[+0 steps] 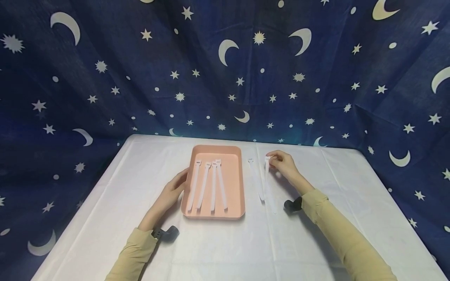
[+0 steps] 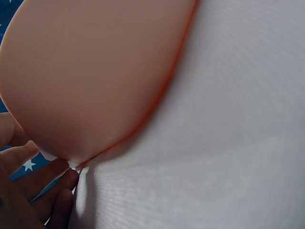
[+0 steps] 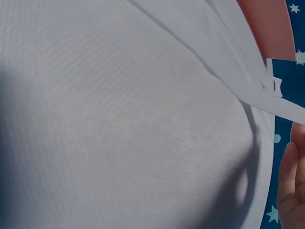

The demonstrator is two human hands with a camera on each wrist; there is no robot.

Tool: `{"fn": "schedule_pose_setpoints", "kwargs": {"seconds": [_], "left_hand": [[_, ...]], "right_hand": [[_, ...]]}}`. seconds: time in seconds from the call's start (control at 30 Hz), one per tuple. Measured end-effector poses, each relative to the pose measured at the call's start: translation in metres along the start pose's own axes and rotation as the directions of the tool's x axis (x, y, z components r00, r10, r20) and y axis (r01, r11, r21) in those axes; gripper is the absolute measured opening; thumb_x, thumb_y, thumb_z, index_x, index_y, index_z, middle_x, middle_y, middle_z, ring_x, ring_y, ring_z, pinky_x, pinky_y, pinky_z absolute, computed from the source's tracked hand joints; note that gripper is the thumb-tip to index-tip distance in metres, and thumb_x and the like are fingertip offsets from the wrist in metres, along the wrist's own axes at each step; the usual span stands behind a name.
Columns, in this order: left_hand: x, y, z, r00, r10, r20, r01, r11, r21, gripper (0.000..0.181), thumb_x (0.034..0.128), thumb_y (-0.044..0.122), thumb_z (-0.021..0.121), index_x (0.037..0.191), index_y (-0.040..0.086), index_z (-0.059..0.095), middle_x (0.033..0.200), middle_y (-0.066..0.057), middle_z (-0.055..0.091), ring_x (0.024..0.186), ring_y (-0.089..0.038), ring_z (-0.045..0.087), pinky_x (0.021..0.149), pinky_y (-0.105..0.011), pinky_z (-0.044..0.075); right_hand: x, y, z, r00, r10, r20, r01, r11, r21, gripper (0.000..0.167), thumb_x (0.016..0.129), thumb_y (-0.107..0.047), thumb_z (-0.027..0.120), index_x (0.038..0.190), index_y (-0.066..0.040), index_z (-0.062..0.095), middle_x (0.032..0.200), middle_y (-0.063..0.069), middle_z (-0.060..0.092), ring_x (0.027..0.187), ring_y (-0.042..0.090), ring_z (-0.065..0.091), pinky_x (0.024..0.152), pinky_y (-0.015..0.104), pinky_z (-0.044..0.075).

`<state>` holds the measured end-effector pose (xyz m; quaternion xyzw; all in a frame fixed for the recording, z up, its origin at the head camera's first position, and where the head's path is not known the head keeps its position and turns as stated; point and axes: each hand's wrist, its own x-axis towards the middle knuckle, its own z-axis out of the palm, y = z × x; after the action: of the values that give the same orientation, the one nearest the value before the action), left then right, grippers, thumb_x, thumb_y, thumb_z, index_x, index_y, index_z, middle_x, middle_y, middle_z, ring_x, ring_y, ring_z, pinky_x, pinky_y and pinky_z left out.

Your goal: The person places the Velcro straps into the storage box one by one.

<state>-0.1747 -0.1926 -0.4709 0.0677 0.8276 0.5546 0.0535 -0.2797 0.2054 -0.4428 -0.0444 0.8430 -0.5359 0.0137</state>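
Note:
A pink tray [image 1: 232, 183] lies on the table with several white strap-like cable ties [image 1: 213, 187] in it, slotted heads toward the back. My left hand [image 1: 174, 185] is at the tray's left side. In the left wrist view, the left fingers [image 2: 45, 179] touch the tray's outer edge [image 2: 95, 86], loosely spread. Right of the tray, my right hand [image 1: 283, 164] pinches another white cable tie [image 1: 268, 179] near its head, and its strip hangs toward the table. Between that hand and the tray lies one more loose cable tie [image 1: 256, 177]. The right wrist view shows the held strip [image 3: 271, 102] running to the fingertips.
A white cloth covers the table [image 1: 218, 249]. Behind and around it hangs a dark blue curtain [image 1: 204, 47] with moons and stars. Dark wrist-worn devices sit under the left wrist [image 1: 166, 234] and the right wrist [image 1: 293, 205].

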Motion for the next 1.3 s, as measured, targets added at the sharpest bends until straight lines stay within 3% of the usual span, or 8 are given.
{"fn": "schedule_pose_setpoints", "kwargs": {"seconds": [0.2,0.53,1.0,1.23,1.3], "left_hand": [[-0.004,0.012,0.000,1.000,-0.019,0.011,0.019,1.000,-0.008,0.053,0.1027,0.022,0.045,0.152,0.010,0.028,0.155,-0.019,0.031,0.145,-0.039,0.027,0.119,-0.056,0.022],[0.002,-0.005,0.000,1.000,0.024,-0.007,-0.024,1.000,-0.002,0.053,0.1020,0.027,0.047,0.151,0.016,0.031,0.155,-0.016,0.035,0.145,-0.036,0.030,0.120,-0.054,0.024],[0.003,-0.005,0.000,0.999,0.044,-0.005,-0.044,0.999,-0.009,0.052,0.1022,0.023,0.047,0.151,0.014,0.031,0.154,-0.017,0.034,0.144,-0.037,0.030,0.120,-0.054,0.024],[-0.010,0.030,-0.003,1.000,0.019,0.017,-0.019,1.000,0.008,0.052,0.1026,0.015,0.045,0.150,0.003,0.028,0.154,-0.024,0.032,0.144,-0.041,0.029,0.119,-0.055,0.024],[-0.012,0.033,-0.003,1.000,0.017,0.019,-0.018,1.000,0.012,0.052,0.1027,0.016,0.045,0.150,0.003,0.028,0.154,-0.024,0.032,0.143,-0.041,0.029,0.119,-0.055,0.024]], "right_hand": [[-0.005,-0.007,-0.005,0.999,-0.042,0.001,0.042,0.998,0.049,0.027,0.092,0.001,0.053,0.118,0.006,0.060,0.077,0.000,0.062,0.067,0.009,0.059,0.065,0.029,0.055],[-0.009,-0.015,-0.012,0.998,-0.058,-0.019,0.060,0.995,0.083,0.028,0.092,0.001,0.053,0.119,0.008,0.059,0.077,-0.006,0.060,0.066,0.002,0.061,0.065,0.019,0.055],[-0.020,-0.023,-0.022,0.997,-0.053,-0.064,0.061,0.989,0.135,0.028,0.094,-0.001,0.054,0.120,0.008,0.058,0.074,-0.015,0.060,0.068,-0.001,0.060,0.067,0.015,0.056],[-0.027,-0.027,-0.027,0.996,-0.061,-0.066,0.072,0.981,0.182,0.030,0.093,0.001,0.054,0.122,0.011,0.055,0.074,-0.015,0.062,0.070,0.000,0.061,0.068,0.015,0.056],[-0.028,-0.027,-0.029,0.996,-0.057,-0.067,0.069,0.979,0.191,0.031,0.094,0.000,0.055,0.123,0.011,0.055,0.075,-0.015,0.062,0.070,0.000,0.061,0.068,0.015,0.056]]}}
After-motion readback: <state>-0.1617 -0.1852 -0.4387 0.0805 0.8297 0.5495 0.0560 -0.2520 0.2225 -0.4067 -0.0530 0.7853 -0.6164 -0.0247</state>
